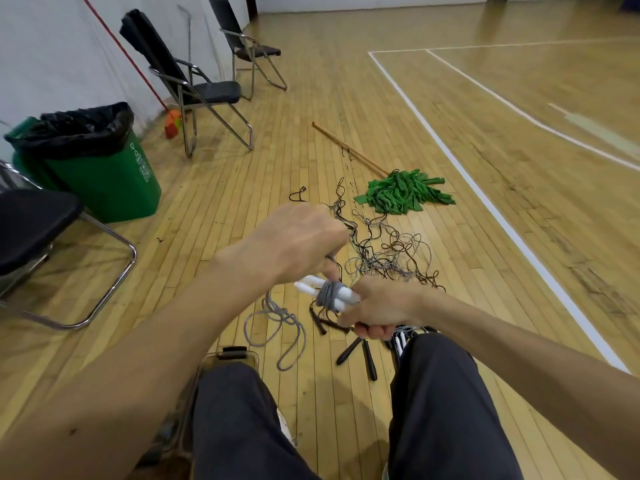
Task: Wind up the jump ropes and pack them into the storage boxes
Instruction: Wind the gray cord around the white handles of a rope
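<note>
My right hand (381,304) is curled tight round one end of the two white handles (308,284), held side by side. There's something dark under my fingers too, can't tell what. My left hand (294,240) is right above them, fingers bent, pinching the grey cord (327,295) where it meets the wraps round the middle of the handles.

The handles lie roughly level, long axis running across in front of me. The free ends point to my left and a bit away, the other ends are buried in my right fist. The wraps go crosswise to that.

Handling-wise I'd say it's light and easy. The handles are stiff plastic, probably a bit slick, so a full fist grip on one end makes sense. The cord is soft and floppy and looks keen to kink. Best to pinch it close to the bundle and keep tension, or the coils will likely slide off.

The slack (277,317) drops from the bundle and loops on the floor between my knees. Just beyond is the tangle (384,251) of other ropes, with black handles (363,355) by my right knee. A clear box (232,356) peeks out behind my left knee.
</note>
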The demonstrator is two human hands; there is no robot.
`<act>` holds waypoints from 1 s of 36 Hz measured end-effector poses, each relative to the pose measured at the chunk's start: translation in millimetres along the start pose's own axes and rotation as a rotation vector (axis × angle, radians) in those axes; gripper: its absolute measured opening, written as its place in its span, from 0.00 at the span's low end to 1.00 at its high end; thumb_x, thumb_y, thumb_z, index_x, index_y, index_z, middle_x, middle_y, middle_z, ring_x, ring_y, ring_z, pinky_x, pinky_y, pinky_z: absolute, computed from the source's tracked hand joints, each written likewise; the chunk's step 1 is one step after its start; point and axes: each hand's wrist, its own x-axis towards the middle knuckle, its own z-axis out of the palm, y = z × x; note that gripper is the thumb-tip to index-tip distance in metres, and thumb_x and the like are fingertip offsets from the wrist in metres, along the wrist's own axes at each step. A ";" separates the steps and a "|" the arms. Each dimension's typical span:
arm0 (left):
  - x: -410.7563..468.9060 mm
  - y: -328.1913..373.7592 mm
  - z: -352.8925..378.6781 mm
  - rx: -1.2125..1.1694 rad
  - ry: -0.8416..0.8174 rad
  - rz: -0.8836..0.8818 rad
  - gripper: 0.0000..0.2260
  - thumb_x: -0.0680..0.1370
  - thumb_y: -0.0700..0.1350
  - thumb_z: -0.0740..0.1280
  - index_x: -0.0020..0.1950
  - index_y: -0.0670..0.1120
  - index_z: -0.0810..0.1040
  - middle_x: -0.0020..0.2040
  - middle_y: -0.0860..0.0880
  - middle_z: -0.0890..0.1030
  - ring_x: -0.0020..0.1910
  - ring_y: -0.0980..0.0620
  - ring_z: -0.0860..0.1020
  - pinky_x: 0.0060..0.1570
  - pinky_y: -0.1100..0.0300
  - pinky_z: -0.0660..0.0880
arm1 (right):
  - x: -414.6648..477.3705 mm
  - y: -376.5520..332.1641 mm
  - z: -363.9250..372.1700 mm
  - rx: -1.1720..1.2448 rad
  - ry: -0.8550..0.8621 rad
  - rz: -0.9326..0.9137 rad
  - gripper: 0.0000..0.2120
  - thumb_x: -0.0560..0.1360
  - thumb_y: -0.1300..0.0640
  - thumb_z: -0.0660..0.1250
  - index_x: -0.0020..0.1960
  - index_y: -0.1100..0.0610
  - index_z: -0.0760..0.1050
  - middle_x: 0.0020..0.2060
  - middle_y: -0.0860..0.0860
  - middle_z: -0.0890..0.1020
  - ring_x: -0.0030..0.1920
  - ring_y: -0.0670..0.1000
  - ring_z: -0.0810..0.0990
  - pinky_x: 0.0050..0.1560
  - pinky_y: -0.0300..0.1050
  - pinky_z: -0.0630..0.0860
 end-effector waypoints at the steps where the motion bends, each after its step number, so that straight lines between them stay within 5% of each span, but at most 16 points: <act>1: 2.3 0.0 -1.9 -0.012 -0.008 0.015 0.16 0.75 0.60 0.70 0.42 0.51 0.69 0.37 0.56 0.70 0.44 0.52 0.72 0.38 0.59 0.64 | -2.5 -1.7 2.1 -0.025 -0.034 -0.004 0.08 0.81 0.59 0.66 0.44 0.59 0.71 0.28 0.51 0.76 0.24 0.47 0.68 0.23 0.37 0.66; 15: 15.6 -1.9 8.3 -0.480 -0.196 0.014 0.18 0.63 0.59 0.81 0.39 0.48 0.82 0.31 0.55 0.77 0.31 0.62 0.72 0.30 0.66 0.66 | -37.1 -4.0 17.8 -0.236 -0.222 -0.211 0.10 0.78 0.60 0.70 0.39 0.57 0.73 0.30 0.53 0.77 0.25 0.50 0.69 0.26 0.41 0.67; 20: 8.7 -18.9 25.3 -1.007 -0.246 0.024 0.11 0.68 0.48 0.81 0.44 0.46 0.84 0.36 0.42 0.83 0.33 0.48 0.77 0.36 0.57 0.72 | -48.3 0.4 19.8 -0.134 -0.245 -0.295 0.06 0.78 0.61 0.70 0.42 0.60 0.77 0.27 0.50 0.77 0.24 0.49 0.69 0.27 0.40 0.67; 24: 6.3 -21.1 37.9 -1.188 -0.253 0.025 0.07 0.70 0.46 0.80 0.44 0.46 0.86 0.41 0.36 0.83 0.37 0.35 0.77 0.41 0.50 0.73 | -49.3 -0.1 20.3 -0.084 -0.237 -0.333 0.06 0.79 0.63 0.69 0.43 0.59 0.77 0.28 0.48 0.76 0.25 0.43 0.72 0.28 0.34 0.69; 28: -1.0 -23.7 47.6 -1.319 -0.264 -0.017 0.03 0.71 0.45 0.76 0.41 0.47 0.86 0.34 0.43 0.81 0.31 0.53 0.74 0.30 0.64 0.69 | -53.4 -0.4 16.2 -0.010 -0.238 -0.369 0.02 0.79 0.65 0.69 0.48 0.60 0.79 0.28 0.46 0.76 0.26 0.42 0.72 0.28 0.34 0.69; 36: -3.6 -16.3 66.1 -1.491 -0.135 -0.042 0.07 0.70 0.42 0.72 0.36 0.53 0.86 0.31 0.54 0.82 0.28 0.61 0.77 0.29 0.70 0.72 | -53.6 1.4 9.5 0.157 -0.228 -0.451 0.06 0.80 0.66 0.66 0.56 0.61 0.77 0.35 0.56 0.71 0.31 0.48 0.68 0.33 0.43 0.66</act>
